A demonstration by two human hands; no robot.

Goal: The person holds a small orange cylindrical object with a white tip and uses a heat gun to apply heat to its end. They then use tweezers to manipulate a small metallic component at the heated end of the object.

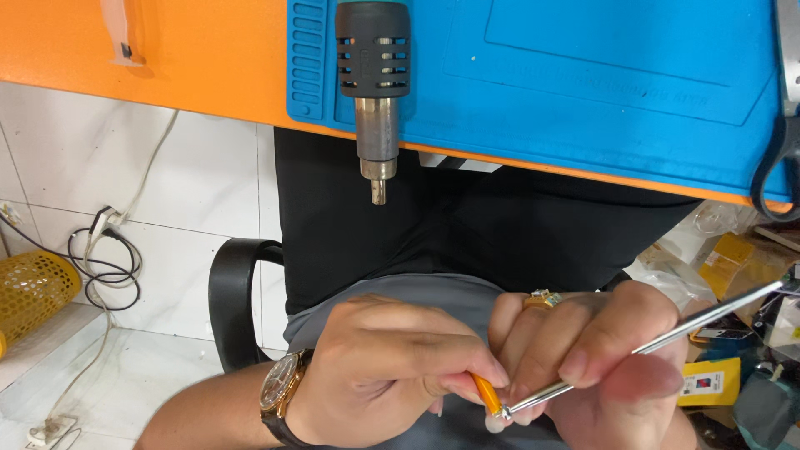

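Observation:
My left hand is closed around a small orange piece with a white tip, pinched between thumb and fingertips; a watch sits on that wrist. My right hand, with a ring on one finger, grips a thin silver metal rod that runs up to the right. The rod's lower end meets the orange piece near the white tip. Both hands are held close together over my lap, below the table edge.
An orange table edge carries a blue work mat. A dark grey heat gun lies on the mat, nozzle overhanging. Black cable loop at right. Chair arm, yellow mesh basket, floor cables, yellow packages.

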